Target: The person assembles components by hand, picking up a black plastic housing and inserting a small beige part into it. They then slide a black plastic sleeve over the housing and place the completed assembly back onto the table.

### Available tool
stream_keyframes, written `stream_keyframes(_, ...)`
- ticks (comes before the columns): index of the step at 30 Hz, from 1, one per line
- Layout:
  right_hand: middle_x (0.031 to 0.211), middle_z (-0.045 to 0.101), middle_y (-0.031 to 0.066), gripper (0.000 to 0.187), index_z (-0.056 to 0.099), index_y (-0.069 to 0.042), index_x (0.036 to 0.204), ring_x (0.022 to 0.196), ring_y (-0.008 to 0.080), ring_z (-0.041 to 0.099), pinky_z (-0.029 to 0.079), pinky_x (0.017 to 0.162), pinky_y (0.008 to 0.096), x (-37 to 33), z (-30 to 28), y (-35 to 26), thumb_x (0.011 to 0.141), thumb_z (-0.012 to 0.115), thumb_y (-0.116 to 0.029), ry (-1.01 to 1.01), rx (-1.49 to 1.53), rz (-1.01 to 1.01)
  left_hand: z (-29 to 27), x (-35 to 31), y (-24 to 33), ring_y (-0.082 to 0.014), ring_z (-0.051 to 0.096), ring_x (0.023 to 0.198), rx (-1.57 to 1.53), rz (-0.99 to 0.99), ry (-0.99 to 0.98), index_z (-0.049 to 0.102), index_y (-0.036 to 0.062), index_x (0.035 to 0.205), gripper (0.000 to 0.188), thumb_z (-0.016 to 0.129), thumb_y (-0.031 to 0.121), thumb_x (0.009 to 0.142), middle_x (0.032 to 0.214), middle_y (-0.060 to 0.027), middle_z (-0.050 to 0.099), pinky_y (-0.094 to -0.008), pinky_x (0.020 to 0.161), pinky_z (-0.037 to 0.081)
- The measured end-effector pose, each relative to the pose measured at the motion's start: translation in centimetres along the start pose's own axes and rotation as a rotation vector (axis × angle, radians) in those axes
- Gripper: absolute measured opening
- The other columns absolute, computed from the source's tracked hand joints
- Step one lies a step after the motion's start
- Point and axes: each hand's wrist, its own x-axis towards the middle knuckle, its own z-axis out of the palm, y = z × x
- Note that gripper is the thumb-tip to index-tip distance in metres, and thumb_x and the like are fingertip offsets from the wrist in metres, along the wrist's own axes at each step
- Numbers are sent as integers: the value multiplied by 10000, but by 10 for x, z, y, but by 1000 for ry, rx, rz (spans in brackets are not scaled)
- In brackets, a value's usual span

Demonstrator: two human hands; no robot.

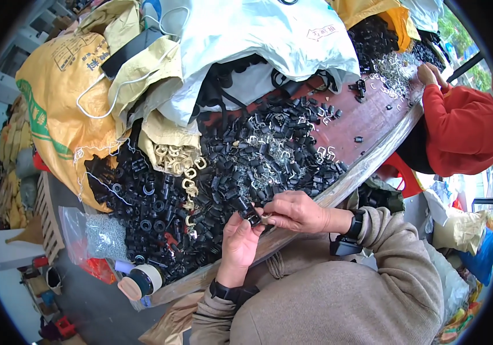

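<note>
Close to the table's near edge, my left hand [239, 242] is closed on a small black plastic fitting [249, 213], which points up and away from me. My right hand [299, 211] meets it from the right, thumb and forefinger pinching a small tan piece [265, 219] against the fitting's near end. Fingers partly hide where the two touch. Just beyond both hands spreads a heap of small black parts [223, 167], with shiny metal U-shaped pieces [266, 141] strewn over it. Left of these, cream-coloured rings [172, 156] spill from a paper bag [163, 133].
Large black round fittings [154, 207] pile up at left, beside a clear bag of small metal pieces [106, 237] and a jar [143, 279]. A yellow sack [62, 98] and white sack [258, 46] stand behind. At far right, a person in red [459, 129] works at the same table.
</note>
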Motion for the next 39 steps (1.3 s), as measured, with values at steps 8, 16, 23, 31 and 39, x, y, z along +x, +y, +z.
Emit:
stream_keyframes(8, 710, 541, 86, 131, 553, -23, 831, 626, 201, 544, 425, 560, 288, 0, -19, 6, 790, 562, -147, -17, 157, 96, 9, 8, 0, -191, 569, 872, -27, -79, 55, 485, -2, 1069, 306, 558, 123, 800, 996, -124, 561, -254, 722, 484)
stream_keyframes(16, 697, 543, 28, 161, 577, -2, 777, 622, 106, 494, 391, 560, 241, 5, -24, -2, 823, 540, -151, 46, 474, 275, 11, 8, -1, -222, 589, 842, 96, -137, 71, 509, -7, 1001, 244, 568, 107, 793, 949, -120, 579, -251, 697, 495)
stream_keyframes(23, 696, 543, 31, 162, 570, 2, 780, 617, 93, 489, 388, 548, 232, 6, -10, -2, 828, 533, -148, 10, 475, 237, 4, 3, -4, -252, 597, 822, 68, -167, 49, 510, -20, 995, 252, 578, 95, 781, 925, -130, 584, -278, 703, 512)
stream_keyframes(31, 679, 542, 54, 134, 541, -4, 798, 633, 101, 522, 419, 550, 246, 5, -8, -13, 811, 548, -137, -4, 467, 395, 8, 1, -5, -214, 597, 793, 83, -193, 49, 509, -42, 998, 292, 600, 114, 769, 927, -126, 582, -243, 689, 499)
stream_keyframes(39, 678, 515, 109, 196, 550, -14, 863, 593, 242, 517, 426, 551, 310, -8, -80, 36, 698, 622, -92, 296, -452, 174, 2, 4, 5, -214, 600, 758, 119, -202, 75, 507, -59, 1011, 274, 542, 107, 796, 885, -146, 583, -235, 635, 511)
